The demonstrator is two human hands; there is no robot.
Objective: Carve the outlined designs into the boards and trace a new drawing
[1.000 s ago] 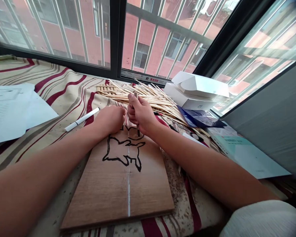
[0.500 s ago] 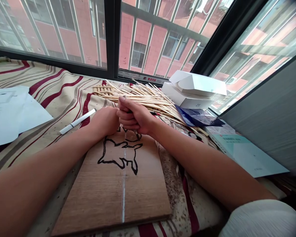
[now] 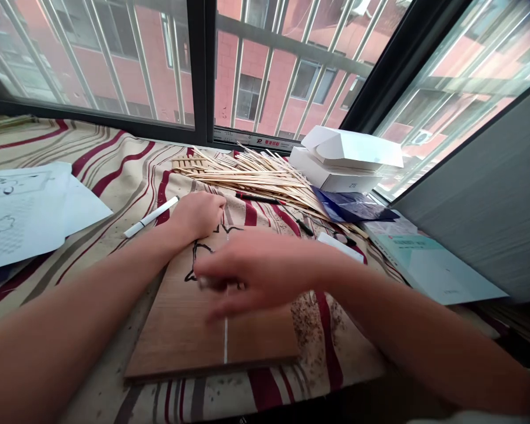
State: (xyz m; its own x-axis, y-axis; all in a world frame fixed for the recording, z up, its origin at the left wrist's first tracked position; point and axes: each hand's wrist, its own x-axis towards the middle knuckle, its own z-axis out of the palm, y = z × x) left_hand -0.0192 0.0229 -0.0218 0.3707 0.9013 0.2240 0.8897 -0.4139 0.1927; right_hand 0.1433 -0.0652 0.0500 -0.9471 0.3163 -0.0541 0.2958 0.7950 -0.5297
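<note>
A brown wooden board [image 3: 181, 335] lies on the striped cloth [image 3: 115, 165] with a black animal outline [image 3: 194, 254] on its far end. My left hand [image 3: 198, 215] rests curled on the board's far left corner, holding it down. My right hand [image 3: 258, 271] is over the middle of the board and covers most of the outline. Its fingers point left and are smeared by motion, so I cannot make out whether anything is in them.
A white marker [image 3: 152, 216] lies left of my left hand. A heap of thin wooden sticks [image 3: 256, 174] and a black pen [image 3: 260, 199] lie beyond the board. White boxes [image 3: 348, 159], a blue bag [image 3: 353, 206] and a pale booklet [image 3: 428, 265] are at the right, printed papers [image 3: 22, 212] at the left. Wood shavings [image 3: 304, 312] dot the cloth.
My right hand has left its upright fist grip at the board's far end and swept down and left across the drawing. The left hand has stayed at the corner.
</note>
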